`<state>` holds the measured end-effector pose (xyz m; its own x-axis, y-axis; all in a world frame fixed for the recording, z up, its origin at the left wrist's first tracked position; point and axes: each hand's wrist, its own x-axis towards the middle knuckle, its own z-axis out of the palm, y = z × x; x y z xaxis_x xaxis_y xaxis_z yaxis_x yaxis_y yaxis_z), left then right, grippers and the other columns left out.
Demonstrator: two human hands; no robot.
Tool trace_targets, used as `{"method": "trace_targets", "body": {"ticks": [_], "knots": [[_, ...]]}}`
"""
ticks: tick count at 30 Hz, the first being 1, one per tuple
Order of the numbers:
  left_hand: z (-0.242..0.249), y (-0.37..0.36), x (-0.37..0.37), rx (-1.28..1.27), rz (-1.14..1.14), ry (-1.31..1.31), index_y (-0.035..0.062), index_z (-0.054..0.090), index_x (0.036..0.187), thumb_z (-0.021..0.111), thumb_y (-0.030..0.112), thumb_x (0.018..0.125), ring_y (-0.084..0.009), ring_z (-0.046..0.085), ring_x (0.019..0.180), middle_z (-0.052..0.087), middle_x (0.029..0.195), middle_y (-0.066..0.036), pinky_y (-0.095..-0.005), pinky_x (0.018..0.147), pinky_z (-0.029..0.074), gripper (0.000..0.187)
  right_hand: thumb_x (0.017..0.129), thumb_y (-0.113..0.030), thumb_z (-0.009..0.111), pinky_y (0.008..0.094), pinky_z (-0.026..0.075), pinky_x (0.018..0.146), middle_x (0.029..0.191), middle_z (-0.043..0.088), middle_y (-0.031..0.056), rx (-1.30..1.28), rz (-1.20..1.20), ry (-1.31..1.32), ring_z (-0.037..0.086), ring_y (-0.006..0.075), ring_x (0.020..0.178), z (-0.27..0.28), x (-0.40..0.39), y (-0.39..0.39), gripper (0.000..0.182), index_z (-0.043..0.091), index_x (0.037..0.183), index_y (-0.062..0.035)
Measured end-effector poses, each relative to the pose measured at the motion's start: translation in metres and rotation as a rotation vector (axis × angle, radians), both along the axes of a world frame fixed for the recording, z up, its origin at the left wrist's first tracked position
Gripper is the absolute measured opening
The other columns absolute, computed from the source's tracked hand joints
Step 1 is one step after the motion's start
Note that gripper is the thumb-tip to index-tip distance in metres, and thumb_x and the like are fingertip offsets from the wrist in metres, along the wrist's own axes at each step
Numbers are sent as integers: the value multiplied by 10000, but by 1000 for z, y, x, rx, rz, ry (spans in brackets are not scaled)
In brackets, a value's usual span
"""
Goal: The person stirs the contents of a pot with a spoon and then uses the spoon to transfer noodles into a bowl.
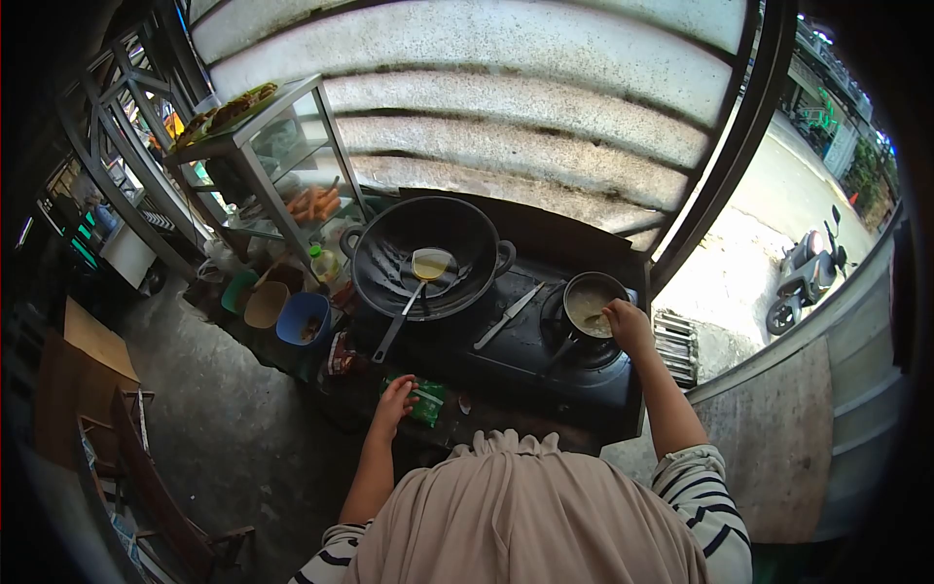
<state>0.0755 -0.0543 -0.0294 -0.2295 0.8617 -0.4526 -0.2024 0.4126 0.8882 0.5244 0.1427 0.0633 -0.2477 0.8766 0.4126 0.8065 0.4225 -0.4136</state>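
My right hand (629, 327) is closed at the near-right rim of a small dark pot (595, 276) on the right burner, gripping a spoon (596, 317) that dips into pale, cloudy liquid. The pot's handle points toward me. My left hand (393, 401) hovers at the counter's front edge, fingers loosely bent and apart, beside a green packet (428, 403). A black wok (389, 263) sits to the left on the stove (525, 358). Across it rests a ladle (393, 336) with yellowish oil in its bowl. Between wok and pot lies a knife (510, 316).
Left of the wok stand a blue bowl (292, 321), a tan bowl (265, 308), a green bowl (234, 292) and a green-capped bottle (324, 265). Behind them rises a glass display case (245, 146) holding orange food. A red packet (341, 356) lies near the wok.
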Motion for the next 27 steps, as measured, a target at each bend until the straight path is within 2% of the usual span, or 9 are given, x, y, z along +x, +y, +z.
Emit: {"method": "trace_targets", "body": {"ticks": [4, 6, 9, 11, 17, 21, 25, 27], "knots": [[-1, -2, -1, 8, -3, 2, 147, 527, 1208, 497, 285, 934, -82, 570, 853, 584, 1096, 4, -231, 721, 429, 308, 880, -247, 568, 422, 462, 618, 721, 617, 167, -112, -132, 95, 607, 358, 696, -1, 10, 12, 230, 610, 828, -27], [0, -4, -2, -2, 6, 4, 149, 527, 1208, 498, 284, 933, -81, 570, 850, 585, 1091, 7, -232, 722, 429, 308, 886, -246, 572, 386, 459, 589, 684, 613, 169, -111, -175, 246, 609, 332, 644, -1, 18, 19, 243, 611, 840, -11], [-1, -7, -4, -23, 18, 5, 151, 527, 1208, 498, 284, 932, -79, 570, 846, 586, 1084, 11, -233, 723, 428, 307, 883, -238, 580, 358, 450, 566, 667, 602, 165, -119, -194, 313, 607, 305, 620, 23, 16, 11, 240, 611, 847, -2], [-3, -9, -5, -35, 16, 5, 152, 527, 1208, 498, 284, 932, -77, 569, 844, 586, 1081, 13, -233, 723, 427, 307, 880, -226, 586, 364, 449, 569, 678, 601, 163, -125, -195, 255, 605, 312, 630, 30, 12, 5, 225, 606, 839, -5], [-4, -1, -1, -31, -2, 13, 156, 526, 1210, 494, 290, 933, -76, 570, 842, 585, 1082, 16, -231, 723, 425, 309, 857, -180, 595, 406, 468, 613, 762, 617, 168, 65, -21, 135, 600, 359, 705, 10, 9, 6, 162, 595, 823, -22], [-2, 3, 2, -8, -23, 9, 156, 527, 1211, 491, 294, 935, -78, 570, 846, 588, 1085, 14, -229, 722, 423, 311, 870, -207, 573, 434, 468, 623, 759, 622, 173, 26, -34, 35, 604, 369, 712, -3, 8, 6, 182, 605, 826, -33], [2, 3, 2, -16, -21, 20, 158, 530, 1208, 491, 296, 935, -79, 571, 846, 592, 1081, 15, -228, 722, 422, 309, 885, -228, 557, 433, 465, 619, 736, 621, 183, 25, -71, 52, 604, 375, 692, -9, 15, 14, 209, 607, 842, -29], [1, 2, 1, -19, -26, 26, 150, 524, 1211, 488, 292, 940, -89, 576, 859, 591, 1087, 7, -233, 722, 430, 308, 900, -236, 541, 426, 461, 610, 722, 621, 190, -46, -179, 217, 606, 380, 683, -11, 22, 19, 229, 606, 860, -20]]}}
